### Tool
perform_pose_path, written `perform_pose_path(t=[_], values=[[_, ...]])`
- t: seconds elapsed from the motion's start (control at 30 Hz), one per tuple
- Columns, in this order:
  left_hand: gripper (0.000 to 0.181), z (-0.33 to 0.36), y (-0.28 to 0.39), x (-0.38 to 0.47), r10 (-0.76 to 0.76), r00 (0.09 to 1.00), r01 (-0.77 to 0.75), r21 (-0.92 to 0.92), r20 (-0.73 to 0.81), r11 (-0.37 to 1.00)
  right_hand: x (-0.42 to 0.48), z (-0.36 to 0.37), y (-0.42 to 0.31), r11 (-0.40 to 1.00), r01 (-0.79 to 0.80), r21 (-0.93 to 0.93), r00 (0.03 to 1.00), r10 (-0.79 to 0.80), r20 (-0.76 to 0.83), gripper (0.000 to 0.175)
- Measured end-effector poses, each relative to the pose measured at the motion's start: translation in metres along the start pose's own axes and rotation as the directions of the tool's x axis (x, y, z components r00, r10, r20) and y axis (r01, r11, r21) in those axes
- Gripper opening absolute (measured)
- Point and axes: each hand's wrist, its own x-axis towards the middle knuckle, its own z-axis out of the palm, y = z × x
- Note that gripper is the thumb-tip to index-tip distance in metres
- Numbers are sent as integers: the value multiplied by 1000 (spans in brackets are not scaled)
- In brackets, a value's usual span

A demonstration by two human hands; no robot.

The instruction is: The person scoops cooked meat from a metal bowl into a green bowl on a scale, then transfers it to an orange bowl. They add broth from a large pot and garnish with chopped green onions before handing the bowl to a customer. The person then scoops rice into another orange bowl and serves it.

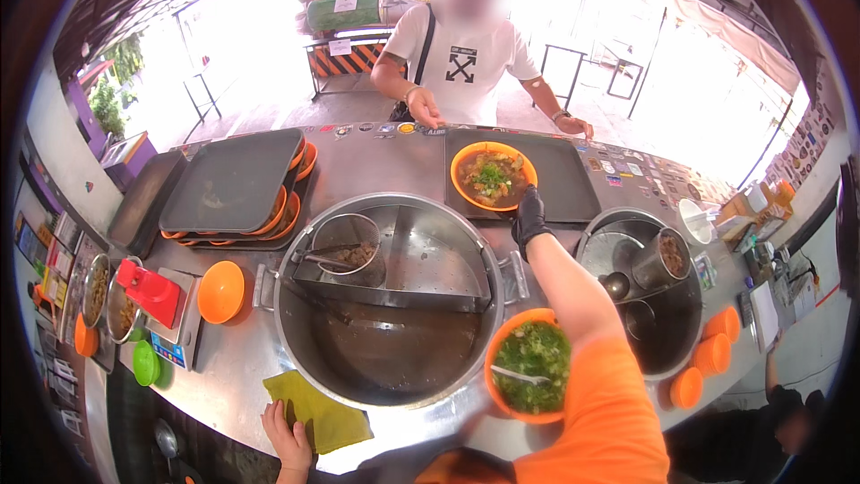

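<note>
My right hand, in a black glove, reaches far over the counter and grips the near right edge of an orange bowl. That bowl holds brown stew topped with chopped green onion, and it is on a dark tray. My bare left hand rests at the counter's near edge, fingers apart, touching a yellow-green cloth. Between my hands stands a large divided steel pot of brown broth, with a strainer of meat in it. Under my right forearm is an orange bowl of chopped green onion with a white spoon.
Across the counter stands a person, hands near the tray. A second pot is at right, beside stacked orange cups. At left are a tray stacked over orange bowls, an orange bowl and a scale.
</note>
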Motion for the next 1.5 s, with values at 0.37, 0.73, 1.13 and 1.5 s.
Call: perform_pose_path(t=[0.37, 0.73, 1.13, 1.5], values=[[75, -2, 2, 1, -2, 998, 0, 38, 61, 999, 117, 13, 68, 999, 37, -28, 986, -41, -159, 41], [85, -9, 21, 9, -15, 996, 16, -2, 93, 1000, 143, 17, 74, 995, 20, -93, 944, -50, -326, 35], [87, -7, 15, 9, 11, 996, -10, -14, 84, 1000, 210, -27, 96, 827, -132, -546, 991, 99, -90, 37], [59, -17, 14, 18, 224, 969, -230, -42, -107, 972, -41, -34, -179, 201, 348, -916, 932, 33, 361, 33]])
